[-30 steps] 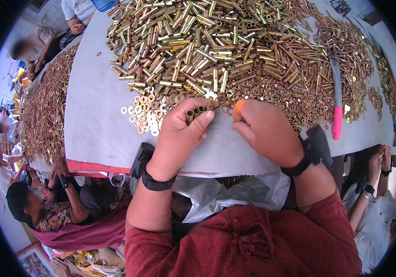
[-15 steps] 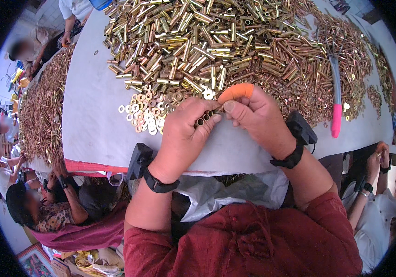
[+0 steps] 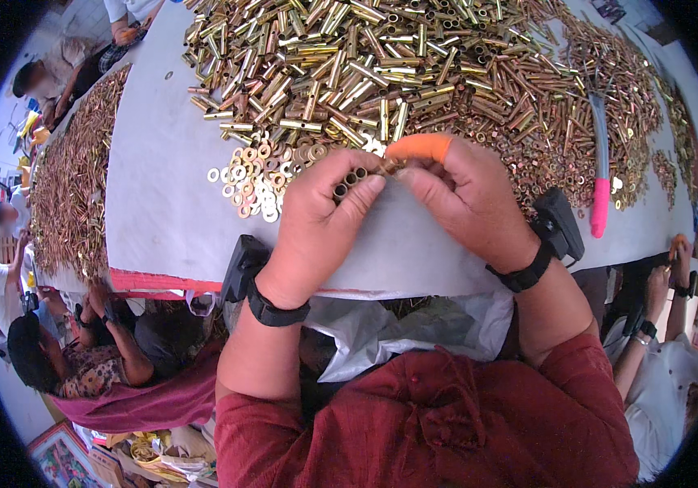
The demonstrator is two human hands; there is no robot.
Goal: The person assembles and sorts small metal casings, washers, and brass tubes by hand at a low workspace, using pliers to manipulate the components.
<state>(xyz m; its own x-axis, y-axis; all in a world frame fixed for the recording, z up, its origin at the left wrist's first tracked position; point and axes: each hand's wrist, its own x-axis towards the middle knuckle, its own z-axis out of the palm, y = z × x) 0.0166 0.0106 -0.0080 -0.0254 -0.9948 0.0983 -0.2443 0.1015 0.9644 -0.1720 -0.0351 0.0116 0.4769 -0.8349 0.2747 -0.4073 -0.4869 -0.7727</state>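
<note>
My left hand [image 3: 312, 215] is closed around several short brass-coloured tubes [image 3: 350, 184], their round open ends toward me. Close against it, my right hand [image 3: 471, 191] pinches a small brassy piece [image 3: 394, 167] between thumb and forefinger. That piece is partly covered, and its kind is not clear. An orange wrap [image 3: 419, 147] covers the right forefinger. Just left of my hands lie loose flat washers [image 3: 261, 183], silver and yellowish. Beyond my fingers rises a large heap of metal tubes [image 3: 333, 69].
Small nuts [image 3: 532, 163] spread to the right of the heap. A tool with a pink handle [image 3: 599, 208] lies there too. The grey tabletop [image 3: 170, 211] ends in front of me, above a white plastic sheet [image 3: 398, 329]. Another table at left bears a metal-parts heap [image 3: 72, 187]; other people work nearby.
My hands have drawn closer together, and the right thumb now lies nearer the left fingertips. The view has shifted slightly. The tubes stay in my left hand.
</note>
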